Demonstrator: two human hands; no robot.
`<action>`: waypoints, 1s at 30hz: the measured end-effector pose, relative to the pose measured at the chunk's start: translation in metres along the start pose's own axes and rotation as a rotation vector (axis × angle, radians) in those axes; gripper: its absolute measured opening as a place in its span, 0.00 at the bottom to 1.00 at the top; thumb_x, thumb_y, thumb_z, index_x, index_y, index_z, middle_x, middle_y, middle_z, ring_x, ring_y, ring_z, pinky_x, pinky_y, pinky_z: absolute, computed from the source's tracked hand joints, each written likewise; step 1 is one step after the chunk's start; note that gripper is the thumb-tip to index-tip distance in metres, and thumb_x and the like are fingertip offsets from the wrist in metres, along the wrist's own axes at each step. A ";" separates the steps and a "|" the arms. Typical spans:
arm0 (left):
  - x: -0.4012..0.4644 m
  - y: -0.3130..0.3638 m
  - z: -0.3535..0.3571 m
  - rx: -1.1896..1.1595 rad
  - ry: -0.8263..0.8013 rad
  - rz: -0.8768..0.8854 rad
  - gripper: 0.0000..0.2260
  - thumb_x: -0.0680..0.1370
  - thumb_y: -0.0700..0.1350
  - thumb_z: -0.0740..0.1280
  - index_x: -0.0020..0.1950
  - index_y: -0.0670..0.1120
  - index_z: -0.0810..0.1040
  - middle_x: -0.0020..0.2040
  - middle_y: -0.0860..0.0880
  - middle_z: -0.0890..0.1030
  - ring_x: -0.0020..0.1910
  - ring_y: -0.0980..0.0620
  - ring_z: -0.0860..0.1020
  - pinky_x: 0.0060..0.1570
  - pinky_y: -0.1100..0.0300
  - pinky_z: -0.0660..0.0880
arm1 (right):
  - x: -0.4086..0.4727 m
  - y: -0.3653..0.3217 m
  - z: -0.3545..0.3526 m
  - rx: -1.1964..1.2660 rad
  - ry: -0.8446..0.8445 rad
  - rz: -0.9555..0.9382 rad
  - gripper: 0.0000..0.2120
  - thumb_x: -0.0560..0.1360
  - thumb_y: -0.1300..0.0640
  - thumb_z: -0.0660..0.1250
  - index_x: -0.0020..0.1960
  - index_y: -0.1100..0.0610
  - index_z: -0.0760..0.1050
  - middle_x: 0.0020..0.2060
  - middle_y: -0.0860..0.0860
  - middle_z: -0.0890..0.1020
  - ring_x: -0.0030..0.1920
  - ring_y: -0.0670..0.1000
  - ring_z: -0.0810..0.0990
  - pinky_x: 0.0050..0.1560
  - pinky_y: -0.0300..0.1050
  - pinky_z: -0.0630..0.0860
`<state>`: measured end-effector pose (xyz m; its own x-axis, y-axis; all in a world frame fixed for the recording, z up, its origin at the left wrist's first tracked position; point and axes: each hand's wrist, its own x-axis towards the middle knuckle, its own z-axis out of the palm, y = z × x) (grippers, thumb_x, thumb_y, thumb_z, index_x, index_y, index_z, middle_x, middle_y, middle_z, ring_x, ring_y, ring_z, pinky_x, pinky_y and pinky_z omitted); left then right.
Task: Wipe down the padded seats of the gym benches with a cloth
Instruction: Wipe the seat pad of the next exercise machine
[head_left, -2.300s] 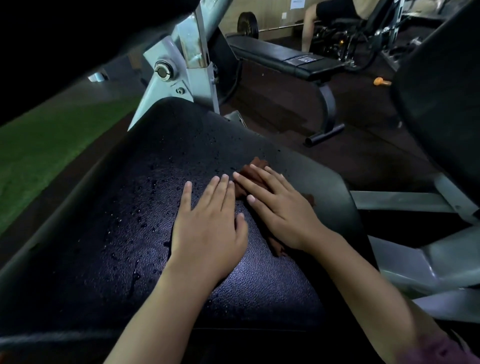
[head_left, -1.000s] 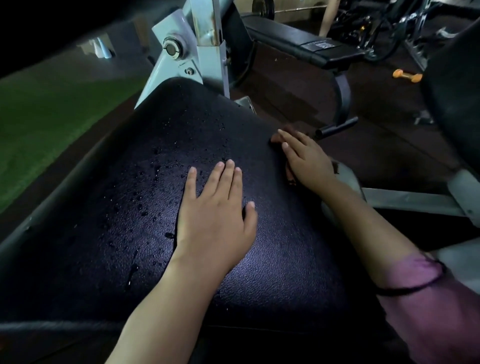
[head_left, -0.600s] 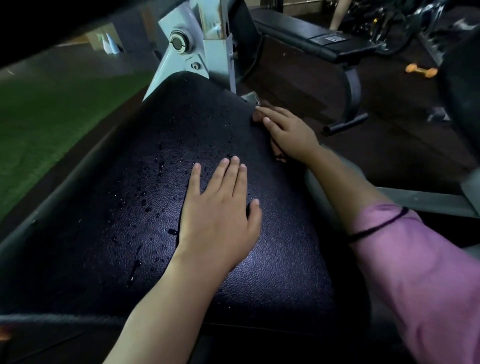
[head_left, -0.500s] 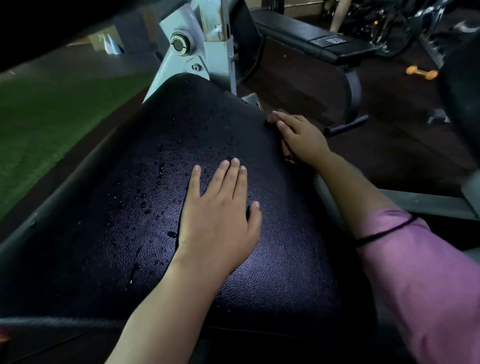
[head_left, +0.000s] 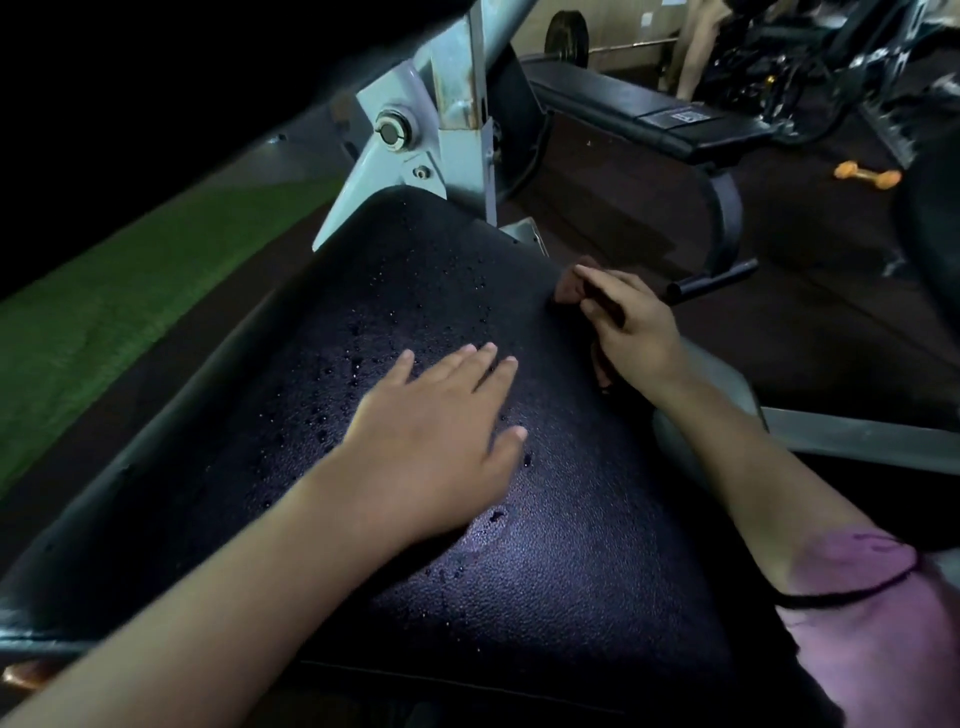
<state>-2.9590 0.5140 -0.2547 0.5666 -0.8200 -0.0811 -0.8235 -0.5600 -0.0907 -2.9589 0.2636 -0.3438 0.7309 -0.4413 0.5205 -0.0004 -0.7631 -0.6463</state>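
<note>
A black padded seat (head_left: 545, 571) fills the middle of the view, dotted with water droplets on its far half. My left hand (head_left: 431, 441) lies flat on the seat's middle, fingers straight and spread. My right hand (head_left: 631, 327) is at the seat's far right edge and presses a brown cloth (head_left: 567, 285) against the padding. Only small bits of the cloth show, past the fingertips and under the palm. A pink sleeve covers my right upper arm.
A grey metal frame (head_left: 457, 119) rises behind the seat. Another black bench (head_left: 649, 117) stands further back on the dark floor, with an orange dumbbell (head_left: 866, 176) to its right. Green turf (head_left: 130, 312) lies to the left. A person's leg (head_left: 698, 47) shows far back.
My right hand has slid the cloth from the seat's middle to its far right edge, then a little back toward me. My left hand has stayed flat in nearly the same place.
</note>
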 end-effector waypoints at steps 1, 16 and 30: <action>0.005 -0.007 -0.005 0.026 0.015 0.010 0.28 0.81 0.59 0.48 0.78 0.52 0.45 0.79 0.53 0.46 0.77 0.57 0.45 0.75 0.48 0.45 | 0.001 -0.008 0.002 0.036 -0.007 -0.023 0.18 0.77 0.63 0.66 0.66 0.56 0.75 0.60 0.54 0.77 0.60 0.47 0.74 0.61 0.23 0.61; -0.018 -0.092 -0.004 -0.126 0.187 0.085 0.39 0.69 0.65 0.43 0.72 0.46 0.68 0.74 0.50 0.66 0.73 0.53 0.62 0.64 0.72 0.42 | -0.035 -0.093 0.030 -0.016 -0.372 -0.309 0.20 0.80 0.44 0.54 0.71 0.44 0.68 0.72 0.47 0.68 0.75 0.47 0.61 0.76 0.46 0.52; -0.020 -0.096 0.008 -0.175 0.318 0.142 0.36 0.73 0.62 0.43 0.74 0.44 0.66 0.74 0.50 0.64 0.74 0.53 0.59 0.60 0.80 0.31 | -0.078 -0.068 -0.005 0.011 -0.398 -0.384 0.19 0.81 0.49 0.56 0.70 0.48 0.70 0.72 0.44 0.68 0.74 0.45 0.62 0.75 0.48 0.59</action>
<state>-2.8913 0.5849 -0.2524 0.4319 -0.8712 0.2335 -0.9012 -0.4275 0.0722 -3.0188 0.3472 -0.3380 0.8787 0.0817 0.4704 0.3226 -0.8279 -0.4588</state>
